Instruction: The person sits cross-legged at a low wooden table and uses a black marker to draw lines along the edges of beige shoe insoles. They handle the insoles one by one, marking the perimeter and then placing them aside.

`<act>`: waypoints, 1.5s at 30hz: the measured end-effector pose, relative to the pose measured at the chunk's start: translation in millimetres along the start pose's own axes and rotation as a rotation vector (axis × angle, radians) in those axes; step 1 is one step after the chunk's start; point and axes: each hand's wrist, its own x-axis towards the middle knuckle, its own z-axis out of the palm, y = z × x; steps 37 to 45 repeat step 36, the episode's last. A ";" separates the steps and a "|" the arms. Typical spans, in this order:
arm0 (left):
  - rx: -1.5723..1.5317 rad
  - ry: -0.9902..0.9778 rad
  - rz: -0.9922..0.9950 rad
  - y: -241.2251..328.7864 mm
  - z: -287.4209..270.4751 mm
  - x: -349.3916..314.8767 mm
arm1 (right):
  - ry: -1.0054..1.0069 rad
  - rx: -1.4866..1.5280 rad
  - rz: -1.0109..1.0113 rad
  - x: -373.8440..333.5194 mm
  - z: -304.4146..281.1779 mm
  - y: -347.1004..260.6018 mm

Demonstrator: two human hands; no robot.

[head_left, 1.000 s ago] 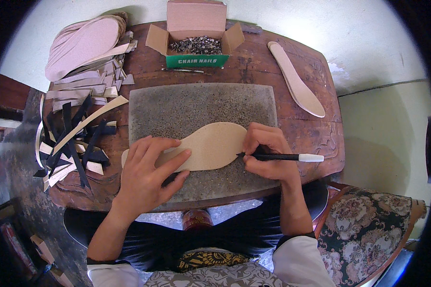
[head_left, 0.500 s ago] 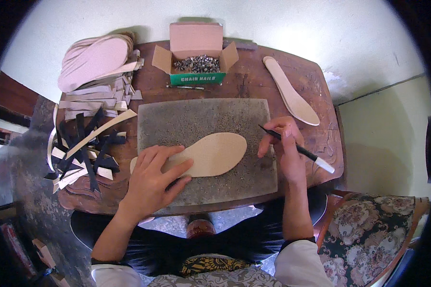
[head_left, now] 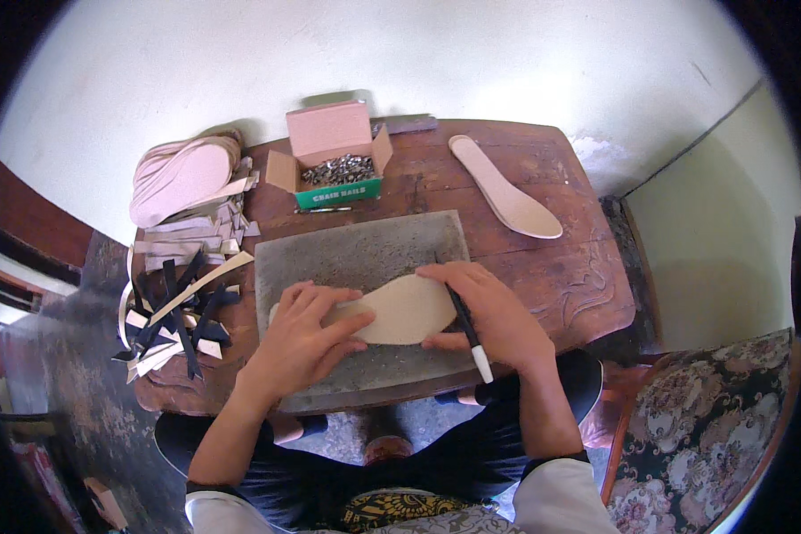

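A beige shoe insole (head_left: 409, 311) lies flat on a grey, speckled slab (head_left: 365, 245). My left hand (head_left: 307, 334) covers its narrow end, fingers over the top and thumb at the near edge, holding it. At the wide end, my right hand (head_left: 489, 320) spans the rim, fingertips on the far side and thumb on the near side. A slim black pen with a white end (head_left: 473, 338) is tucked in that same hand, its dark tip pointing away from me. Part of the narrow end is hidden under my left hand.
A green box of metal nails (head_left: 338, 182) stands open behind the slab. Another insole (head_left: 507, 191) lies back right. Stacked pinkish insoles (head_left: 187, 182) and grey strips (head_left: 191, 236) sit far left, with black and cream scraps (head_left: 182, 316) nearer. A floral chair (head_left: 699, 436) stands right.
My right hand has moved left with the pen, from beside the slab onto the insole's wide end. My left hand stays on the narrow end. The whole view has shifted slightly.
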 end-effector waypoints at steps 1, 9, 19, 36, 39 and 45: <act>-0.025 -0.014 -0.003 -0.8 2.2 1.3 | -0.013 -0.016 0.011 -2.3 -0.4 0.3; -0.047 -0.175 -0.038 -9.5 0.6 52.2 | 0.097 -0.101 0.117 -34.1 -34.6 16.5; -0.017 0.207 0.074 -35.5 68.5 230.4 | 0.578 -0.214 0.297 -26.2 -94.5 90.2; -0.114 0.083 -0.183 -65.5 108.2 255.6 | 0.483 -0.326 0.496 -11.9 -69.3 126.6; -0.114 0.083 -0.183 -65.5 108.2 255.6 | 0.483 -0.326 0.496 -11.9 -69.3 126.6; -0.114 0.083 -0.183 -65.5 108.2 255.6 | 0.483 -0.326 0.496 -11.9 -69.3 126.6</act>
